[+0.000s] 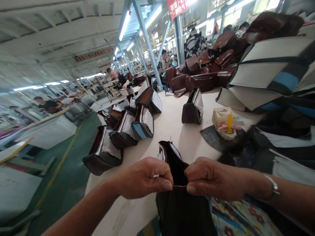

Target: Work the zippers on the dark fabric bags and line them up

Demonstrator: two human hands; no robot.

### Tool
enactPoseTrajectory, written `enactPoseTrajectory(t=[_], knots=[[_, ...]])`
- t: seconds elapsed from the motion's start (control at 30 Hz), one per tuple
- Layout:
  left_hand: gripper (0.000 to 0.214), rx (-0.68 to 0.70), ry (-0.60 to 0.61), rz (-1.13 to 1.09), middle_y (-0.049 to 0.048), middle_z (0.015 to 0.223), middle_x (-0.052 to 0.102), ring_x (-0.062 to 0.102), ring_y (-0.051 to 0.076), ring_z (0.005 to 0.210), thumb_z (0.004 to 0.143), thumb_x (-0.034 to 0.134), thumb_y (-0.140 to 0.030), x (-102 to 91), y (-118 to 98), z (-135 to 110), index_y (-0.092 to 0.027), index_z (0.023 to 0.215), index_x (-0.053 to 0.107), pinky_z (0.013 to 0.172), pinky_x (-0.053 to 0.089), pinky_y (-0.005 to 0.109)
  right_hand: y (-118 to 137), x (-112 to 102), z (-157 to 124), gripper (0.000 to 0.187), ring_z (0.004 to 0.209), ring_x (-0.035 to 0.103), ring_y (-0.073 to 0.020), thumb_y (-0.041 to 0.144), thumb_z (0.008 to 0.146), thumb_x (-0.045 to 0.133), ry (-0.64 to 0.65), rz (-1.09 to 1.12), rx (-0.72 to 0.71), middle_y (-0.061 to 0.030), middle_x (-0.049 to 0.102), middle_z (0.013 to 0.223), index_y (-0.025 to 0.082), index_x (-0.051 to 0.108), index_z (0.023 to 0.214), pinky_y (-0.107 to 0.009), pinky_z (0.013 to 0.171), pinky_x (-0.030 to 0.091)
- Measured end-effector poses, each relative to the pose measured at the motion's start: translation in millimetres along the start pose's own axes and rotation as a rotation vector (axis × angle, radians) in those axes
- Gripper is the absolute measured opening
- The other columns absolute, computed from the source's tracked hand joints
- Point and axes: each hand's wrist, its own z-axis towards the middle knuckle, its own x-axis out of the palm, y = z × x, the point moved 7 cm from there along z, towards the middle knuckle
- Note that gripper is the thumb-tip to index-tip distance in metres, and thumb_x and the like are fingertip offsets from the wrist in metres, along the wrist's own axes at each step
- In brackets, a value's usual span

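Between my hands is a dark bag piece (183, 209), its mouth facing up and its near side hanging at the table's front edge. My left hand (147, 178) pinches the near rim on the left, thumb on top of the edge. On the right, my right hand (216, 180) pinches the same rim, a short stretch of edge showing between the two thumbs. Its inside is dark, and a pale lining shows at the far left of the opening. A silver bracelet (274, 187) circles my right wrist.
Several similar bag pieces (123, 129) stand at the left of the table (169, 114); another bag piece (192, 106) stands farther back. A plastic container (223, 123) with a yellow stick is at right. Brown leather bags (201, 80) and pale panels (268, 68) are piled behind. A co-worker (120, 78) sits beyond.
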Motion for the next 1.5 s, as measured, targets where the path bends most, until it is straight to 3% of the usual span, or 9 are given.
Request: enactPoseTrajectory(t=[0.1, 0.2, 0.3, 0.43, 0.6, 0.87, 1.1, 1.33, 1.5], knots=[[0.044, 0.03, -0.107, 0.048, 0.0002, 0.077, 0.054, 0.049, 0.013, 0.073, 0.1, 0.048, -0.053, -1.6, 0.8, -3.0, -0.015, 0.082, 0.062, 0.068, 0.039, 0.022, -1.9, -7.7, -2.2, 0.05, 0.056, 0.027, -0.0074, 0.051, 0.099, 0.057, -0.037, 0.057, -0.046, 0.0071, 0.03, 0.063, 0.016, 0.044, 0.065, -0.023, 0.051, 0.024], [0.045, 0.009, -0.06, -0.022, 0.0006, 0.08, 0.054, 0.049, 0.014, 0.076, 0.099, 0.048, -0.055, 0.1, 6.7, -7.0, -0.016, 0.081, 0.059, 0.071, 0.04, 0.023, 4.3, -26.5, -9.5, 0.054, 0.069, 0.048, -0.0118, 0.054, 0.106, 0.038, -0.113, 0.075, -0.099, -0.0004, 0.051, 0.076, 0.011, 0.064, 0.087, -0.025, 0.065, 0.041], [0.05, -0.018, 0.005, -0.098, 0.0017, 0.084, 0.055, 0.051, 0.015, 0.079, 0.099, 0.043, -0.061, -0.1, 9.3, -8.8, -0.016, 0.083, 0.059, 0.074, 0.041, 0.024, 12.2, -41.8, -17.6, 0.053, 0.091, 0.059, -0.018, 0.048, 0.109, 0.031, -0.169, -0.002, -0.118, -0.0101, 0.062, 0.099, 0.009, 0.068, 0.112, -0.032, 0.084, 0.047], [0.056, -0.035, 0.032, -0.075, 0.0027, 0.087, 0.055, 0.051, 0.017, 0.082, 0.099, 0.034, -0.065, 2.7, -0.2, -4.1, -0.017, 0.083, 0.059, 0.076, 0.042, 0.025, 20.5, -37.6, -19.6, 0.046, 0.093, 0.059, -0.0181, 0.042, 0.108, 0.038, -0.127, -0.095, -0.172, -0.0111, 0.062, 0.104, 0.01, 0.069, 0.111, -0.034, 0.088, 0.048], [0.042, 0.051, 0.026, 0.138, 0.0013, 0.088, 0.058, 0.051, 0.016, 0.084, 0.103, 0.039, -0.05, 14.0, -22.7, 4.5, -0.02, 0.077, 0.053, 0.083, 0.043, 0.026, 30.7, -19.6, -14.7, 0.027, 0.085, 0.057, -0.0153, 0.031, 0.103, 0.053, -0.089, -0.199, -0.327, -0.0063, 0.061, 0.088, 0.012, 0.068, 0.091, -0.029, 0.084, 0.047], [0.043, 0.078, -0.111, 0.267, 0.0002, 0.075, 0.053, 0.05, 0.016, 0.078, 0.104, 0.035, -0.047, 24.6, -26.6, 1.2, -0.021, 0.071, 0.039, 0.084, 0.044, 0.027, 25.6, -8.8, -22.2, 0.03, 0.067, 0.045, -0.0132, 0.035, 0.099, 0.053, -0.281, -0.342, -0.333, -0.0009, 0.052, 0.073, 0.018, 0.053, 0.074, -0.029, 0.07, 0.041], [0.05, 0.139, -0.17, 0.231, 0.0001, 0.072, 0.054, 0.053, 0.015, 0.073, 0.103, 0.026, -0.058, 27.6, -40.8, 3.2, -0.021, 0.072, 0.038, 0.077, 0.046, 0.024, 21.5, -4.4, -30.7, 0.029, 0.076, 0.049, -0.0162, 0.037, 0.103, 0.046, -0.286, -0.369, -0.239, -0.0031, 0.055, 0.081, 0.019, 0.052, 0.081, -0.034, 0.08, 0.039], [0.047, 0.116, -0.223, 0.475, 0.0048, 0.078, 0.065, 0.06, 0.018, 0.079, 0.106, 0.028, -0.049, 28.6, -42.0, -6.0, -0.021, 0.081, 0.057, 0.081, 0.047, 0.028, 20.1, -5.9, -38.0, 0.04, 0.079, 0.053, -0.0181, 0.052, 0.103, 0.042, -0.297, -0.436, -0.177, -0.0044, 0.057, 0.084, 0.018, 0.057, 0.087, -0.036, 0.082, 0.041], [0.04, 0.064, -0.471, 0.563, 0.0021, 0.071, 0.059, 0.054, 0.017, 0.069, 0.105, 0.039, -0.039, -4.0, -42.9, -3.9, -0.02, 0.073, 0.054, 0.065, 0.043, 0.027, 27.9, -40.6, -29.0, 0.022, 0.092, 0.059, -0.0222, 0.034, 0.102, 0.05, -0.471, -0.631, -0.251, -0.0113, 0.062, 0.101, 0.017, 0.062, 0.111, -0.036, 0.081, 0.049]])
